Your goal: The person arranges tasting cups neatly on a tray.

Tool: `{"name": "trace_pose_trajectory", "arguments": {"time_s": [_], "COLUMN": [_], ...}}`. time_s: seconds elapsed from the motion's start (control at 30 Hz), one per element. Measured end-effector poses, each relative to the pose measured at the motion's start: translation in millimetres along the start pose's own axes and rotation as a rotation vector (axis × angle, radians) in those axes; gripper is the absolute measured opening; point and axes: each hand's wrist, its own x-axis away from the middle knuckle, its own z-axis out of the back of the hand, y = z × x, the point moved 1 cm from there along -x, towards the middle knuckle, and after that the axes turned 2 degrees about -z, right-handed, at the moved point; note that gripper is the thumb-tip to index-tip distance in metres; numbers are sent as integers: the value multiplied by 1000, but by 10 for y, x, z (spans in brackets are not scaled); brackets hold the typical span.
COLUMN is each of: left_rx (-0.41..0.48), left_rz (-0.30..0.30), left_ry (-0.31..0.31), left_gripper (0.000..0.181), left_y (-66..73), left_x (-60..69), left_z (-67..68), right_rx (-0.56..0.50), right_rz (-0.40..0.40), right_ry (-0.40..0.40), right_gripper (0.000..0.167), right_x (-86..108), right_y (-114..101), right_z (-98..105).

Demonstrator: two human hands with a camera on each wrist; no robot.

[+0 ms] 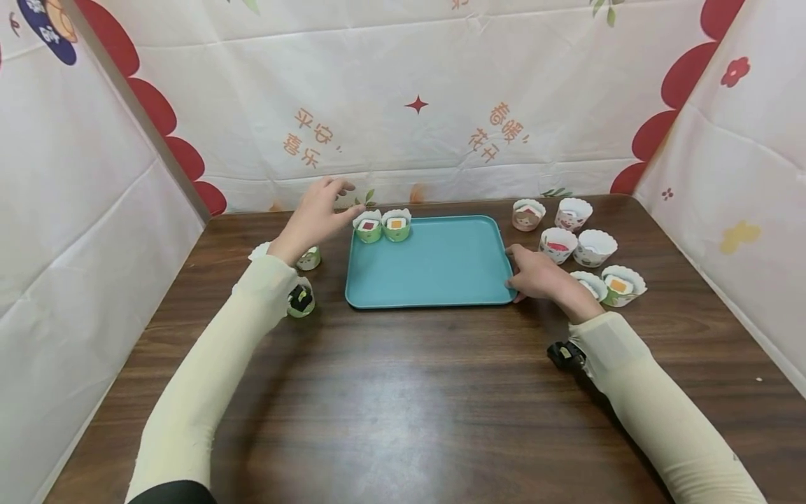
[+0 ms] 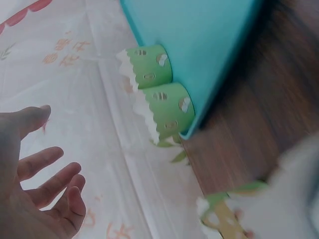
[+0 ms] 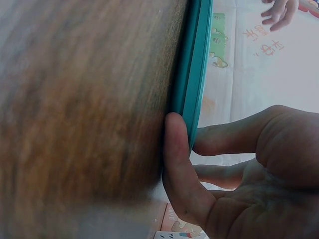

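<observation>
Pale sleeves (image 1: 192,392) span the counter (image 1: 390,434). Near its back edge, midway across, is a tray (image 1: 434,269), two green cups (image 1: 397,235) in its back left corner. The right hand (image 1: 536,271) pinches the tray's right edge; the left hand (image 1: 317,215), fingers relaxed, holds nothing.

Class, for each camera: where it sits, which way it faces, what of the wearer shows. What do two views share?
Head: on the head, forward and down at the tray; left hand, right hand, sleeves.
Left wrist: on that wrist, toward two green cups; left hand.
Right wrist: on that wrist, along the tray's edge; both hands.
Head and left wrist share those cups.
</observation>
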Motion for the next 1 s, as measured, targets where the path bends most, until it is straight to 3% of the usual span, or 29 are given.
{"name": "trace_pose_trajectory", "arguments": {"time_s": [0.2,0.37,0.67,0.9,1.0], "left_rx": [24,35,119,155,164], "left_rz": [8,33,135,172,173], "left_ry": [64,98,158,240,248], "left_gripper": [54,52,49,46,48], "left_y": [-167,-395,-770,-947,-1016], "left_x": [223,383,646,814,875], "left_z": [93,115,213,269,250], "right_rx": [13,9,5,14,16], "right_rz": [-5,-13,-1,0,-5], "right_ry": [2,-1,-1,9,11], "right_gripper": [69,68,68,67,68], "right_x": [27,29,25,44,44], "right_y": [21,38,25,12,4], "right_z": [25,5,-10,1,6]}}
